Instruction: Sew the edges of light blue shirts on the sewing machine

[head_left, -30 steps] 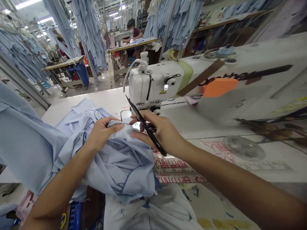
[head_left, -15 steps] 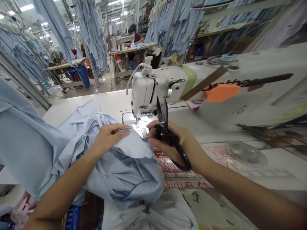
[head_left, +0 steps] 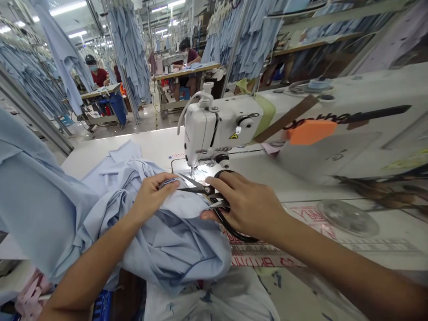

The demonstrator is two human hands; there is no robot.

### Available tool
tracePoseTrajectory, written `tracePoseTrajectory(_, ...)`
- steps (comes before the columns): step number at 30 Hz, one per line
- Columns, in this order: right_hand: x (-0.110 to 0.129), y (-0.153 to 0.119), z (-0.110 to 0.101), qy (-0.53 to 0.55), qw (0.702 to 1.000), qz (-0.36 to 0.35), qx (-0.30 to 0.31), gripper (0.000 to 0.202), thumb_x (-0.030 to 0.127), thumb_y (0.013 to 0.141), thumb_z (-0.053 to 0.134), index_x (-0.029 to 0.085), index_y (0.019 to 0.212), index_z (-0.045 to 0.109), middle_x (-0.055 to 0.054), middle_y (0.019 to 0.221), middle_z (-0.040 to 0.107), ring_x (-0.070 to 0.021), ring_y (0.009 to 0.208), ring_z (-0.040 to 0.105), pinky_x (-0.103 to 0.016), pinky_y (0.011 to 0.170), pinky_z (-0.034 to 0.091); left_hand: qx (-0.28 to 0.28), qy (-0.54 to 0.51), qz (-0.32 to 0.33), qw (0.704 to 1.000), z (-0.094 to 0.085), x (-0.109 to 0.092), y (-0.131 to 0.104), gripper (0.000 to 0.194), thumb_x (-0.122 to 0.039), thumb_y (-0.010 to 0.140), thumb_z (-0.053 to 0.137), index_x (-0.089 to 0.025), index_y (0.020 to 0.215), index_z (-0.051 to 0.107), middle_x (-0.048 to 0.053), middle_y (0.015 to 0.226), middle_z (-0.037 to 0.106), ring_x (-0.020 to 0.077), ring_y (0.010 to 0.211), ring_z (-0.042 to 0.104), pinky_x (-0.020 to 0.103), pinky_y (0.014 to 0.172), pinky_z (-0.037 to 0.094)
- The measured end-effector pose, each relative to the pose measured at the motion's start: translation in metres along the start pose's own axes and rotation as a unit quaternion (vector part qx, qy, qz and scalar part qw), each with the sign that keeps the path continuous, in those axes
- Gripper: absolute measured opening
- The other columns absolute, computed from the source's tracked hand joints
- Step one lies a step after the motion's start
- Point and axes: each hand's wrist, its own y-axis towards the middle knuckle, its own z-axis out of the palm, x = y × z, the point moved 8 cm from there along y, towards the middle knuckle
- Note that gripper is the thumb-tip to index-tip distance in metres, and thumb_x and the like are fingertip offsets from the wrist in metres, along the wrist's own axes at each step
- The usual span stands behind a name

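Light blue fabric [head_left: 174, 249] lies bunched in front of the sewing machine [head_left: 203, 133]. My left hand [head_left: 152, 196] pinches a folded edge of it between thumb and fingers, just left of the lit needle area. In my right hand [head_left: 249, 203] is a pair of black-handled scissors [head_left: 207, 190], with the fingers closed round the handles. The blades stand apart and point left, their tips beside the fabric edge at my left fingertips. Whether they touch the cloth I cannot tell. A second small metal blade shows near my right fingers.
An orange piece [head_left: 310, 132] and brown strip are fixed on the machine arm. A clear round disc [head_left: 347, 217] and a printed ruler strip [head_left: 267, 261] lie on the table at right. Hanging blue garments and two people at other machines are beyond.
The scissors have swung from pointing up to pointing left, and their blades have come to the fabric edge. My right hand has turned palm-down; my left hand keeps its pinch.
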Motion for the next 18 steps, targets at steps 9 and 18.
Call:
tracePoseTrajectory(9,0.002,0.006,0.001,-0.021,0.999,-0.023,0.04,0.067,0.07,0.08,0.028,0.014,0.105,0.056,-0.01,0.091,0.06,-0.0232,0.08,0.056,-0.029,0.044,0.018,0.049,0.081,-0.014,0.995,0.01,-0.005,0.001,0.013,-0.027,0.071,0.061,-0.015,0.074,0.066,-0.001,0.063,0.059,0.0078,0.054,0.046,0.017,0.048,0.032)
tracePoseTrajectory(18,-0.017,0.006,-0.003,-0.014,0.999,0.004,0.038,0.059,0.067,0.083,0.027,0.019,0.083,0.062,-0.004,0.065,0.064,-0.0168,0.053,0.054,-0.029,0.046,0.019,0.028,0.002,-0.067,0.997,0.007,0.001,0.0,0.023,-0.037,0.069,0.066,-0.015,0.077,0.066,-0.001,0.064,0.059,0.0077,0.051,0.048,0.017,0.048,0.036)
